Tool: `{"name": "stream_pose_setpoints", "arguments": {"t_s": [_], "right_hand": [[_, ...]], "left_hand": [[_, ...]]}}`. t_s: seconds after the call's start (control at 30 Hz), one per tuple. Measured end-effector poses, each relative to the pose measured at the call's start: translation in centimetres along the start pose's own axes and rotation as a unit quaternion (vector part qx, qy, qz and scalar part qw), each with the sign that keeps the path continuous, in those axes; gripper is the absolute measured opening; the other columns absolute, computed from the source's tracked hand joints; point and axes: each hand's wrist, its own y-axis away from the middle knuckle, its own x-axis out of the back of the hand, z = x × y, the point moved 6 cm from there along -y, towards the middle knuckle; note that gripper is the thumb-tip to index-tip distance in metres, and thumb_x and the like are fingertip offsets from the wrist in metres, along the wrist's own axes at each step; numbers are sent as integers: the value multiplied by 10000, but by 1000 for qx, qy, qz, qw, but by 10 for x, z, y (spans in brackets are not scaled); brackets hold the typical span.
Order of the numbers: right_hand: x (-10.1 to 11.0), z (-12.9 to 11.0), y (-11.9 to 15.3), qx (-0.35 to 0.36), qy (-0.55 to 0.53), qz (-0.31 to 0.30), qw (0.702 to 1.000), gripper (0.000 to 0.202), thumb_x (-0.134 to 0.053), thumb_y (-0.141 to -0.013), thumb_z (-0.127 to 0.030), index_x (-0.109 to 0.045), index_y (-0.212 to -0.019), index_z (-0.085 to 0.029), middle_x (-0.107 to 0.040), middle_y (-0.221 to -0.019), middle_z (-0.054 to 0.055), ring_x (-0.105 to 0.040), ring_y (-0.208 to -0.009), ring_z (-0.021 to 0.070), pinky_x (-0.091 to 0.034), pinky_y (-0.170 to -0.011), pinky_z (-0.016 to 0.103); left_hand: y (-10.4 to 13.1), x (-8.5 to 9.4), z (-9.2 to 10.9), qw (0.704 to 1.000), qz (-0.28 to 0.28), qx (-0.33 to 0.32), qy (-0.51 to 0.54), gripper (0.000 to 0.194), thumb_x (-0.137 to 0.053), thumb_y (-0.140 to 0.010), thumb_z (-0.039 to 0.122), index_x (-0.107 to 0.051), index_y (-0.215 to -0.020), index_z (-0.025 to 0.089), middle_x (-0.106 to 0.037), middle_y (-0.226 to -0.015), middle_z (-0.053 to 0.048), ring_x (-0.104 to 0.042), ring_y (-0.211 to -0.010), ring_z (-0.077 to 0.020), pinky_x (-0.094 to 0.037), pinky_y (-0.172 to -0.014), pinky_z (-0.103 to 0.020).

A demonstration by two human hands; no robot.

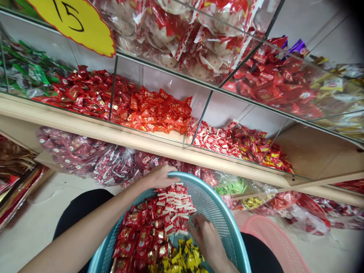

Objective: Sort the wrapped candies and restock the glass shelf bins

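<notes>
A blue plastic basket (227, 220) with mesh walls stands between my knees. Wrapped candies lie inside in groups: dark red ones (133, 231) on the left, red-and-white ones (176, 204) stacked in rows at the far side, yellow ones (187, 258) at the near side. My left hand (162, 176) is closed over the basket's far rim. Inside the basket, my right hand (209, 239) is at the right edge of the red-and-white candies, fingers bent and slightly apart. Its fingertips reach the lowest of these candies; nothing shows in its grasp.
Ahead, a glass-divided shelf holds orange-red candies (159, 110), red-and-white candies (216, 138) and green-wrapped candies (25, 68). Its wooden edge (142, 142) runs just beyond the basket. Bagged candies (113, 163) lie underneath. A pink basket (273, 239) stands right; a yellow price sign (74, 22) hangs upper left.
</notes>
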Motion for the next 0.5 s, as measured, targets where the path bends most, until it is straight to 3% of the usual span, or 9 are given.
{"name": "stream_pose_setpoints", "arguments": {"t_s": [0.07,0.2,0.33,0.5], "right_hand": [[8,-19,4,69,50,-6,996,150,-474,-839,-271,-558,-944,-204,-591,-916,66,-575,-794,185,-421,-665,261],[1,-51,9,210,139,-53,966,384,-538,-758,-103,-507,-1114,-243,-575,-990,45,-566,-865,189,-449,-742,276],[-17,-55,6,258,227,-28,939,563,-630,-686,-107,-456,-1208,-229,-583,-978,56,-565,-858,225,-455,-739,325],[-30,-51,3,279,273,11,921,559,-615,-682,-68,-459,-1206,-181,-592,-974,81,-569,-860,248,-447,-742,359]], "left_hand": [[0,0,1,1000,-3,1,2,305,-501,-754,435,-647,-856,188,-623,-692,6,-531,-611,-119,-326,-537,-212],[0,0,3,1000,0,-3,-1,303,-498,-756,430,-647,-867,191,-621,-702,4,-527,-617,-116,-321,-537,-210],[1,0,1,1000,-2,-2,7,296,-497,-757,432,-643,-824,185,-595,-651,13,-510,-581,-108,-305,-514,-208],[1,0,0,1000,4,-3,8,297,-506,-751,435,-642,-816,179,-603,-658,12,-515,-587,-107,-309,-519,-205]]}}
